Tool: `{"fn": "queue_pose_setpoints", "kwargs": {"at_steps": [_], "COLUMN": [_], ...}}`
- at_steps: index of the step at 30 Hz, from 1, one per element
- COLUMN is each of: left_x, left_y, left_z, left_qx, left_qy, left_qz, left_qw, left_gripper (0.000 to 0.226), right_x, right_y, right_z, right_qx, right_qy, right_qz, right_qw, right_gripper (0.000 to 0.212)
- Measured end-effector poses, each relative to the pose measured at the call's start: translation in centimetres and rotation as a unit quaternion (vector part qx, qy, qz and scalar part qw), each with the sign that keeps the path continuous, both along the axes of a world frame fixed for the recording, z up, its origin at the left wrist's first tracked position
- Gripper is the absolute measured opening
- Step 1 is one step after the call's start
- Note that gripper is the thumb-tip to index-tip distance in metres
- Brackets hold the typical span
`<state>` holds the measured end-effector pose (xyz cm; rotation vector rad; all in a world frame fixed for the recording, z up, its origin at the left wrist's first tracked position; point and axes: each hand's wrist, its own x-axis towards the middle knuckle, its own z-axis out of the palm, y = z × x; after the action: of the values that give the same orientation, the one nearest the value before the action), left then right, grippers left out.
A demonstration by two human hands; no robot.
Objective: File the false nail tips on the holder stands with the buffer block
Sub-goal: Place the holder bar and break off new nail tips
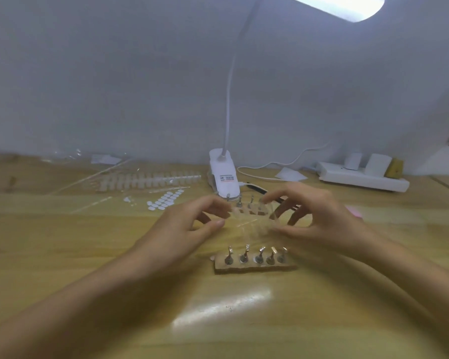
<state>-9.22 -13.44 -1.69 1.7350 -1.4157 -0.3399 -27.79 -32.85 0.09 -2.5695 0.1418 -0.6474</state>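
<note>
Left to right: strips of false nail tips (151, 178) lie at the rear left of the table (62, 255), with a sheet of white adhesive dots (165, 200) just in front of them. The left hand (192, 224) has curled fingers and a thumb pinching the left end of a clear holder stand (252, 211), which is raised slightly above the table at centre; blur makes the exact contact hard to confirm. The stand's long axis runs left to right, and its metal pegs point up and slightly away from the viewer. A second holder stand (254, 260) lies nearer, on the table and roughly parallel, with five pegs upright; whether they carry tips cannot be told. The right hand (316, 216) pinches the clear stand's right end in the same way. Beyond that wrist a pink object (355, 212), possibly the buffer block, lies untouched. Judged from this, filing has not begun: the stands are being arranged, and every tip remains to be filed.
</note>
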Motion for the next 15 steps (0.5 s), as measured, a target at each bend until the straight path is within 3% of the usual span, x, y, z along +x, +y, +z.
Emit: {"fn": "queue_pose_setpoints", "kwargs": {"at_steps": [4,7,11,15], "left_x": [-0.7,-0.5,-0.3,-0.8], "left_y": [-0.5,-0.4,-0.7,-1.2], "left_z": [0.3,0.5,1.8,2.8], "left_qx": [-0.033,-0.044,-0.122,-0.159], "left_qy": [0.062,-0.008,-0.042,-0.162], "left_qz": [0.002,0.046,0.075,0.054], "left_qw": [0.998,0.998,0.989,0.972], "left_gripper": [0.006,0.008,0.014,0.017], "right_x": [0.8,0.8,0.9,0.7], "right_y": [1.1,1.3,1.4,1.2], "right_z": [0.4,0.4,0.2,0.0], "right_qx": [-0.104,-0.163,-0.146,-0.128], "right_qy": [-0.041,-0.072,-0.105,-0.122], "right_qz": [0.040,0.059,0.050,0.040], "right_qw": [0.993,0.982,0.982,0.983], "right_gripper": [0.044,0.041,0.039,0.035]}}
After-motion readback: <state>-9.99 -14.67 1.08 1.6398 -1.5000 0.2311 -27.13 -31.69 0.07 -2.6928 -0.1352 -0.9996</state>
